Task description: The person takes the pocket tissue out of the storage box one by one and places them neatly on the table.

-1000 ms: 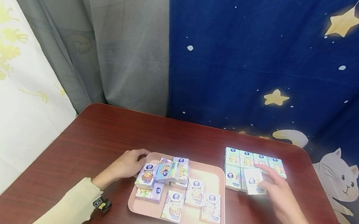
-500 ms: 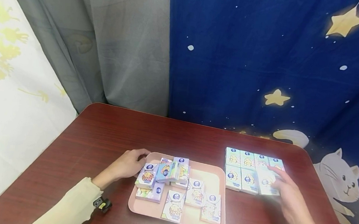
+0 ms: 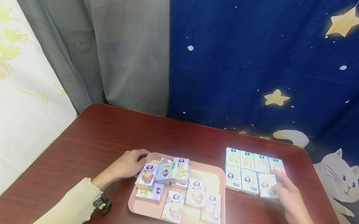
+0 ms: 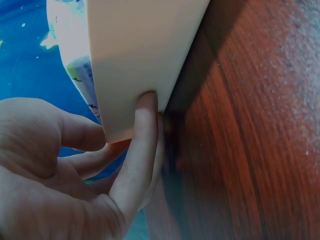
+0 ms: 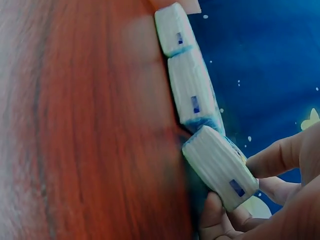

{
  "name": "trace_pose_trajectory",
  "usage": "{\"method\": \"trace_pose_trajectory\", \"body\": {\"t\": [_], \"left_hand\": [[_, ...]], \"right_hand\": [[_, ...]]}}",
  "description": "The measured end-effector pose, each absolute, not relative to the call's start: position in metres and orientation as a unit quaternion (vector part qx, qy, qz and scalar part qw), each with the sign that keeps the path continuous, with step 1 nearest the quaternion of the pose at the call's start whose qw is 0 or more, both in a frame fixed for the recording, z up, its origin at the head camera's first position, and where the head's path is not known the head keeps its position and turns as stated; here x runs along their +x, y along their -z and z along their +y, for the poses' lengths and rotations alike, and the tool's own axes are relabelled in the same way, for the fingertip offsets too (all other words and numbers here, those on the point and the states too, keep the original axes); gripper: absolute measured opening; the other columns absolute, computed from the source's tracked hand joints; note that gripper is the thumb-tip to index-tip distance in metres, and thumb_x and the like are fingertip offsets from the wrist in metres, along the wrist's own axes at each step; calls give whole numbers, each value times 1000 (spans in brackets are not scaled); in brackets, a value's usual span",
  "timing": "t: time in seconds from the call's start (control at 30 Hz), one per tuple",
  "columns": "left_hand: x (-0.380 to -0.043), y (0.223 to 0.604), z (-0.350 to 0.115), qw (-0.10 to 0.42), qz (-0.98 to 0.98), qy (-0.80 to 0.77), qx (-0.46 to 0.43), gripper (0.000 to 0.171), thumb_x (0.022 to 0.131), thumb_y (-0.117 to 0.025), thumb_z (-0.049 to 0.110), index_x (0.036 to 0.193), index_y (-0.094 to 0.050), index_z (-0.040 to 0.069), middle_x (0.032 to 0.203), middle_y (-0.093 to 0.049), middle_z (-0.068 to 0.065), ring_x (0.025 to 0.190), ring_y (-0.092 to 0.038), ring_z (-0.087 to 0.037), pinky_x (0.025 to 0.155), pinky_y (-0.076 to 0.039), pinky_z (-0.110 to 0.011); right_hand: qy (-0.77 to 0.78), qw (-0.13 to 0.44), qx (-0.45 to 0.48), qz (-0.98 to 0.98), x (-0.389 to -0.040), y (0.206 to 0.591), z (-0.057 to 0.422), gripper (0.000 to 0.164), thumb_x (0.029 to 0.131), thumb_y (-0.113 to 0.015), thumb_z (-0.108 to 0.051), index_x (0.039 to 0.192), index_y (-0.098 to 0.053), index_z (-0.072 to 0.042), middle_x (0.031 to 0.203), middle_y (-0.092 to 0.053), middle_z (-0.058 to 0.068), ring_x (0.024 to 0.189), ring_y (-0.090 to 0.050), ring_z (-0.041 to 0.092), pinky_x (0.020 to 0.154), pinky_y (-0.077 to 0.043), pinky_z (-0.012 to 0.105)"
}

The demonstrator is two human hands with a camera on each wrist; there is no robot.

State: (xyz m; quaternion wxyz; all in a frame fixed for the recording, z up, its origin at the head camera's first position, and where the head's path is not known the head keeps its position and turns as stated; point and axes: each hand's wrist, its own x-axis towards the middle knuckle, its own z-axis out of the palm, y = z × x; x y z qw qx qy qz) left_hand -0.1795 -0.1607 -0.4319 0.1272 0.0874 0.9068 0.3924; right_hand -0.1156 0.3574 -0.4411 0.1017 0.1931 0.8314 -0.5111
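Note:
In the head view, my right hand (image 3: 291, 196) pinches a small tissue pack (image 3: 266, 185) at the right end of the nearer row. The right wrist view shows that tissue pack (image 5: 221, 167) tilted between thumb and fingers, out of line with two tissue packs (image 5: 192, 90) beside it. My left hand (image 3: 130, 163) holds the pink tray (image 3: 207, 172) by its back left corner. In the left wrist view, the left thumb is at the rim and a finger (image 4: 142, 130) presses the outer wall. Several tissue packs (image 3: 173, 206) lie in the tray, some stacked on the left.
Behind the nearer row stands a row of tissue packs (image 3: 247, 160), side by side on the dark red table (image 3: 116, 131). A blue curtain (image 3: 223, 65) and a grey curtain (image 3: 133, 50) hang beyond the far edge.
My right hand has moved the tissue pack rightward and lowered it to the right end of the nearer row. The left hand and the tray have stayed put.

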Motion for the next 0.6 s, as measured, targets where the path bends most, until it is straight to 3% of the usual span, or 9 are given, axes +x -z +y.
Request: {"method": "trace_pose_trajectory", "body": {"t": [0.2,0.43,0.6], "left_hand": [[-179,432,-160,126,906,-394,88,32,111,-58,7,140,-68,-2,88,-71,-7,72,-71,-17,58,-61,-35],[-179,432,-160,126,905,-398,88,33,111,-58,7,140,-68,-3,88,-71,-7,72,-71,-17,58,-62,-36],[-179,432,-160,126,905,-397,88,33,111,-58,8,140,-68,-3,88,-71,-7,72,-71,-17,58,-61,-35]], "right_hand": [[456,79,174,869,-116,446,358,67,108,-50,-8,171,-29,-1,156,-42,41,129,-54,48,84,-50,31],[402,44,169,899,-113,449,360,62,105,-61,-10,163,-42,1,150,-49,40,129,-54,53,89,-50,44],[382,33,166,909,-112,449,360,58,103,-65,-12,156,-47,2,143,-54,39,123,-57,51,85,-48,44]]}}
